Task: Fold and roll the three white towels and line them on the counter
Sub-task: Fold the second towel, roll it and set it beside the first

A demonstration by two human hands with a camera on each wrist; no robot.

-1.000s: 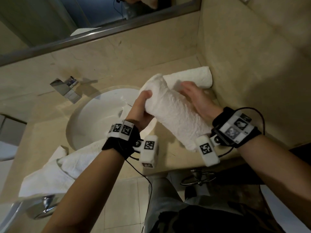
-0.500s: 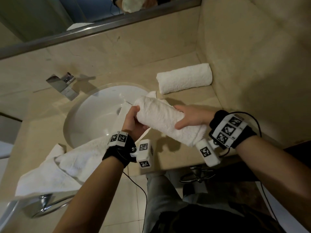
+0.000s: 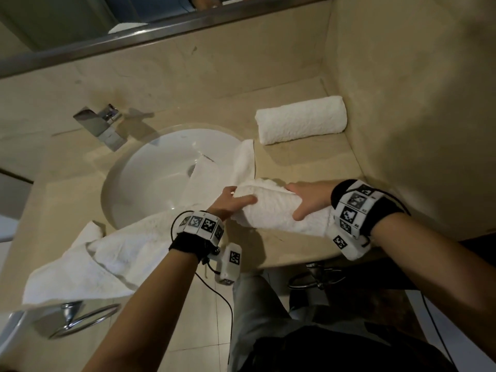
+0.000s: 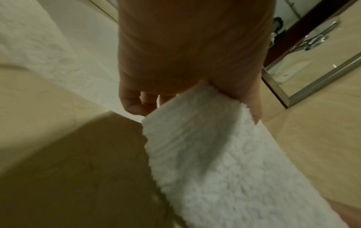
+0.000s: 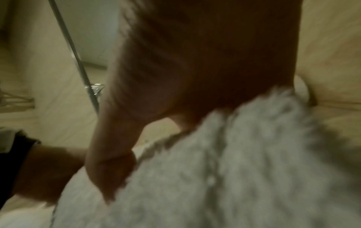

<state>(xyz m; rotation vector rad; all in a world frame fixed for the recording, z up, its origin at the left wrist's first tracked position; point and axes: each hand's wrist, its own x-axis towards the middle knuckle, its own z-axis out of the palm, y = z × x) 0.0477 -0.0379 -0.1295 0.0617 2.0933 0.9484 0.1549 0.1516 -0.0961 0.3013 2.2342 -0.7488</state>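
Both the left hand [image 3: 230,204] and right hand [image 3: 308,201] grip the rolled white towel [image 3: 276,210] between them, low over the counter [image 3: 295,162]; its loose tail beyond the left hand could unwind if either grip slackens.

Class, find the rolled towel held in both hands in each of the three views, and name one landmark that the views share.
Head: the held towel roll lies centre-right, between the left hand and the right hand.
Left wrist: it runs from centre to lower right.
Right wrist: a blurred white mass at lower right.
Shared landmark: the beige counter.
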